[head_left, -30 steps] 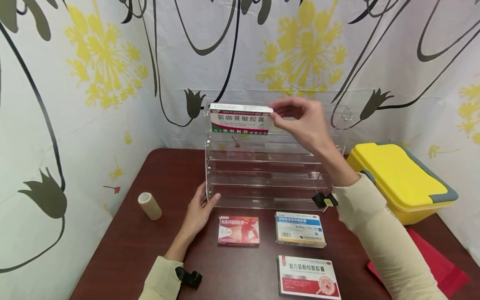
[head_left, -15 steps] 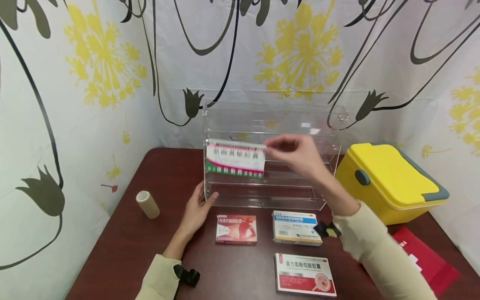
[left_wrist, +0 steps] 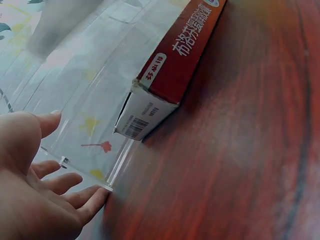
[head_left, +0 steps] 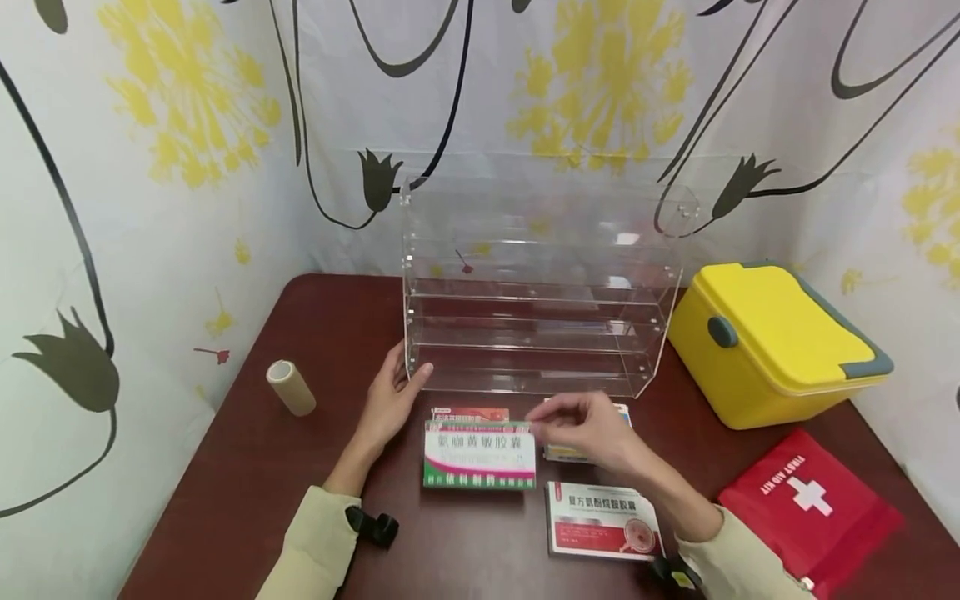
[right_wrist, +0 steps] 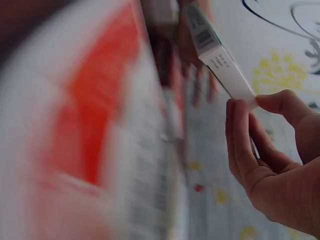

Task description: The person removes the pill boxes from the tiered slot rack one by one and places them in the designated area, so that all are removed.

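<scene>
My right hand (head_left: pixel 592 429) pinches the right end of a green-and-white medicine box (head_left: pixel 480 458) between thumb and fingers. The box hangs tilted above the table, its printed front facing me, and hides most of a red medicine box (head_left: pixel 471 413). In the right wrist view, the fingertips grip one end of the white carton (right_wrist: pixel 227 72). My left hand (head_left: pixel 390 400) rests at the lower left side of a clear acrylic tiered rack (head_left: pixel 525 297). Its fingers touch the rack's bottom corner, with the thumb held apart, in the left wrist view (left_wrist: pixel 40 185).
Behind the right hand lies a blue-and-white medicine box (head_left: pixel 566 453), partly covered. A red-and-white medicine box (head_left: pixel 600 521) lies nearer me. At the right are a yellow lidded box (head_left: pixel 772 333) and a red first aid pouch (head_left: pixel 817 508). A beige roll (head_left: pixel 292 388) stands left.
My right hand has brought the green-and-white box down from the rack's top tier to just above the table in front. The left hand stays at the rack's side.
</scene>
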`<state>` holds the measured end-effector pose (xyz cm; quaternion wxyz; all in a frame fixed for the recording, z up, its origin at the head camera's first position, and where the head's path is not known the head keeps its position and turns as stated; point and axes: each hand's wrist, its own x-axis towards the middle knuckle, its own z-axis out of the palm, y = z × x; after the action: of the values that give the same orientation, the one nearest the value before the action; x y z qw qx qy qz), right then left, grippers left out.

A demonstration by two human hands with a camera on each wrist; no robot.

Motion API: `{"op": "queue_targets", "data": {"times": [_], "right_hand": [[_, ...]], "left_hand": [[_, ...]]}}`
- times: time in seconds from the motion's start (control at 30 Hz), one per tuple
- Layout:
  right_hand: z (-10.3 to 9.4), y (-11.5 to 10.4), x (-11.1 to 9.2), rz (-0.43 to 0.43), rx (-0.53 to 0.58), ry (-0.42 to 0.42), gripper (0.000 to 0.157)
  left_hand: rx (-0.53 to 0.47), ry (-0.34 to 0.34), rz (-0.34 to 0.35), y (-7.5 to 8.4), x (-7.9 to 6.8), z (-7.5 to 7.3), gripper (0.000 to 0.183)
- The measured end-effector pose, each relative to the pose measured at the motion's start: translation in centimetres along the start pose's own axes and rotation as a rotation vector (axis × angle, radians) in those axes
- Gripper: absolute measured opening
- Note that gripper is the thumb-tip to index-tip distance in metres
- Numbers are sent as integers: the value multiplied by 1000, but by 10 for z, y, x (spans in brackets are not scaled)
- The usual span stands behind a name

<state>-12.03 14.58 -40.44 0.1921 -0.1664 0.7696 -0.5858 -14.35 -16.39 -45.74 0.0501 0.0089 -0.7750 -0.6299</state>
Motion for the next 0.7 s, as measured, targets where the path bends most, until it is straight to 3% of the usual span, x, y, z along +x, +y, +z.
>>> {"op": "queue_targets", "data": {"times": [0.13, 0.23, 0.53, 0.7], "right_hand": [[12, 9, -15, 67, -14, -101, 20], [18, 11, -20, 71, -68, -138, 16], [31, 4, -18, -58, -457, -156, 5], [40, 0, -15, -115, -614, -142, 5]], "left_hand": [[-20, -9, 20, 24, -8, -2, 67], [-11, -10, 33, 32, -10, -2, 67], [-13, -22, 18, 32, -13, -1, 67], [-14, -13, 23, 34, -14, -2, 66]]}}
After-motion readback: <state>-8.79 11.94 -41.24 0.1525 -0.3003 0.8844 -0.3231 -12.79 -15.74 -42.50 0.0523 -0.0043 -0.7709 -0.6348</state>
